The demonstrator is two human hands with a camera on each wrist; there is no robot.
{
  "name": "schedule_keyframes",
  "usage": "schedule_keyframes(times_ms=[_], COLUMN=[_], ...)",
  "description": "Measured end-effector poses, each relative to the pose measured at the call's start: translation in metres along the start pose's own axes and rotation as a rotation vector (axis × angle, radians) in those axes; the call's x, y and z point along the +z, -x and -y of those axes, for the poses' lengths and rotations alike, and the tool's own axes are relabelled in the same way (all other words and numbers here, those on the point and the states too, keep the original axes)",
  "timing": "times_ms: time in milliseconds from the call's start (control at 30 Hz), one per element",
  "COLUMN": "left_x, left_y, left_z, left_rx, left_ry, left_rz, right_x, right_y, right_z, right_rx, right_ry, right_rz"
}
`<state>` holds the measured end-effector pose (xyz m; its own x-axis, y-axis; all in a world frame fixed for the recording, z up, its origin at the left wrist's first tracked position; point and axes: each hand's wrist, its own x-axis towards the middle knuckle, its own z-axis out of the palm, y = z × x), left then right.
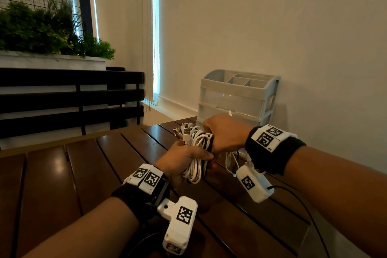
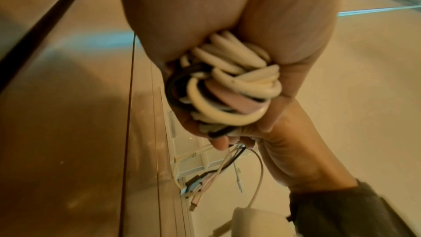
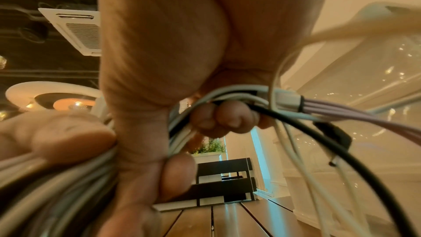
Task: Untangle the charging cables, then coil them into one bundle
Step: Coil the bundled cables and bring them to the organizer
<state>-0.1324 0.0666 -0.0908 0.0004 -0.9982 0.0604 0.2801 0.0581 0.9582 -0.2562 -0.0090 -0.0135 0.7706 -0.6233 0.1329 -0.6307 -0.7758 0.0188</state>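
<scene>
A coiled bundle of charging cables [image 1: 196, 153], mostly white with pink and black strands, is held above the wooden table [image 1: 83, 163]. My left hand [image 1: 184, 163] grips the lower loops of the cable bundle [image 2: 230, 86]. My right hand [image 1: 224, 132] grips the upper part, fingers curled round the cable strands [image 3: 227, 100]. USB plugs [image 1: 184, 131] stick out at the top left of the bundle. Loose cable ends [image 1: 230, 161] hang below my right hand, and a black cable [image 3: 341, 140] arcs down among them.
A grey plastic drawer organiser [image 1: 238, 96] stands on the table's far end against the wall. A black slatted bench [image 1: 69, 98] and a planter with green plants [image 1: 41, 29] sit at the left. A thin black wire [image 1: 301, 201] runs from my right wrist camera across the table's right side.
</scene>
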Motion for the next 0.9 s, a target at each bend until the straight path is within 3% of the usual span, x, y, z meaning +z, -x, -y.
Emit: schedule_keyframes(times_ms=[100, 233, 333, 567, 700, 800, 900], left_x=[-0.004, -0.018, -0.019, -0.014, -0.014, -0.011, -0.010], left_y=[-0.001, -0.004, -0.006, -0.006, -0.002, -0.003, -0.004], left_z=[-0.002, -0.006, -0.006, 0.000, -0.003, -0.003, -0.003], left_rx=[0.025, 0.027, 0.021, 0.009, -0.018, -0.007, 0.025], left_ry=[-0.053, -0.121, -0.152, -0.062, 0.036, 0.048, 0.117], left_rz=[-0.051, -0.119, -0.125, -0.043, -0.004, -0.050, -0.099], right_x=[-0.002, -0.016, -0.020, -0.024, -0.028, -0.027, -0.014], right_y=[-0.001, -0.002, 0.000, -0.001, -0.001, 0.003, 0.007], right_z=[0.006, -0.001, -0.007, 0.003, 0.010, 0.008, 0.006], right_rx=[-0.046, -0.058, -0.052, -0.040, -0.063, -0.071, -0.093], right_ry=[0.022, -0.122, -0.189, -0.224, -0.183, -0.148, 0.017], right_rz=[0.021, 0.147, 0.159, -0.080, -0.105, -0.141, -0.334])
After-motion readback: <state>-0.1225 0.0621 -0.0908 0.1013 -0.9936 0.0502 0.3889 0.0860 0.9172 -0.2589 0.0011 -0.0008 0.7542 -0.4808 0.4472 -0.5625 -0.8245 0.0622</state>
